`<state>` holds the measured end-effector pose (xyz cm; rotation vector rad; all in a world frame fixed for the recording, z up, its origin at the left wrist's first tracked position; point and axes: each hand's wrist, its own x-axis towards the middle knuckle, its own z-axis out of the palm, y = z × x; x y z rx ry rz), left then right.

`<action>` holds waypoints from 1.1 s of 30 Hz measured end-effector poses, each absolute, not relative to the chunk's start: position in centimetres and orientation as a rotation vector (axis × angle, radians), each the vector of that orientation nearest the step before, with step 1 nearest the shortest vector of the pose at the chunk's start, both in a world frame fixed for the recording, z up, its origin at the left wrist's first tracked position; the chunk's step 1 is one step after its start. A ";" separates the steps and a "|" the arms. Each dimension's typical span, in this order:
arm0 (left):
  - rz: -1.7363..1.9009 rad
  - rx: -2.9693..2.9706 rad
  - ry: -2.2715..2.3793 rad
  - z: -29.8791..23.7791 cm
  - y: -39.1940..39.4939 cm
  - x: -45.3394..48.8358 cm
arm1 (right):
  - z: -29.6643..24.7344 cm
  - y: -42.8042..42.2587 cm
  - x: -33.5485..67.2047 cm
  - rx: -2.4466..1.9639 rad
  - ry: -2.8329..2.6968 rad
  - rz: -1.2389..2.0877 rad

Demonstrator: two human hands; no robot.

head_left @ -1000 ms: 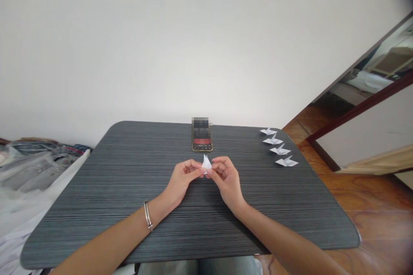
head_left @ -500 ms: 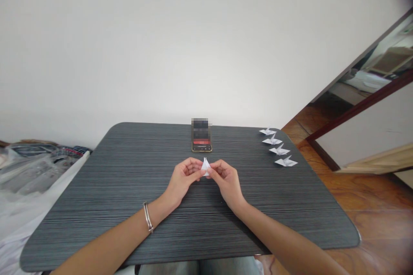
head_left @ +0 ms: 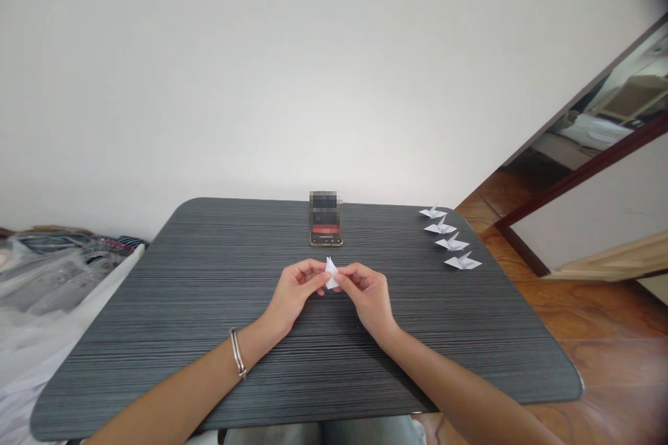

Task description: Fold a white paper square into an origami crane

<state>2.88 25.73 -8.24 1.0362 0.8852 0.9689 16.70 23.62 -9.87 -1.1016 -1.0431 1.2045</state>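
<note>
A small piece of folded white paper (head_left: 331,274) is held upright over the middle of the table, with narrow points at its top. My left hand (head_left: 296,292) pinches its left side between thumb and fingers; a silver bangle circles that wrist. From the right, my right hand (head_left: 368,294) grips the opposite side, thumb in front. The fingertips behind the paper are partly hidden. Just beyond both hands, a phone (head_left: 326,240) leans toward the wall, its screen blurred.
Several white paper cranes (head_left: 451,243) stand in a row at the back right of the dark wood-grained table (head_left: 209,257). Behind it rises a white wall (head_left: 313,69). Clothes under clear plastic (head_left: 46,278) lie to the left. Wooden floor (head_left: 600,327) shows at the right.
The folded paper has tilted slightly to the left and dropped a little between my fingers. Both hands keep their pinch in nearly the same place.
</note>
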 end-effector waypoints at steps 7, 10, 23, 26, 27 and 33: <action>1.002 1.013 0.969 -8.3 25.7 3.0 | -9.9 23.7 16.7 -1.085 -1.067 1.231; 1.043 1.010 0.994 -8.3 25.7 3.1 | -9.6 23.7 16.7 -1.065 -1.072 1.271; 1.000 0.981 0.924 -8.7 25.9 2.9 | -10.4 24.5 17.1 -1.014 -0.949 1.314; 0.982 0.967 0.917 -8.8 25.9 2.8 | -10.4 24.6 17.2 -0.998 -0.952 1.306; 0.980 0.964 0.913 -8.8 25.9 2.8 | -10.4 24.6 17.2 -0.994 -0.954 1.302; 0.991 0.984 0.908 -8.9 25.9 2.8 | -10.2 24.5 17.2 -1.004 -0.987 1.287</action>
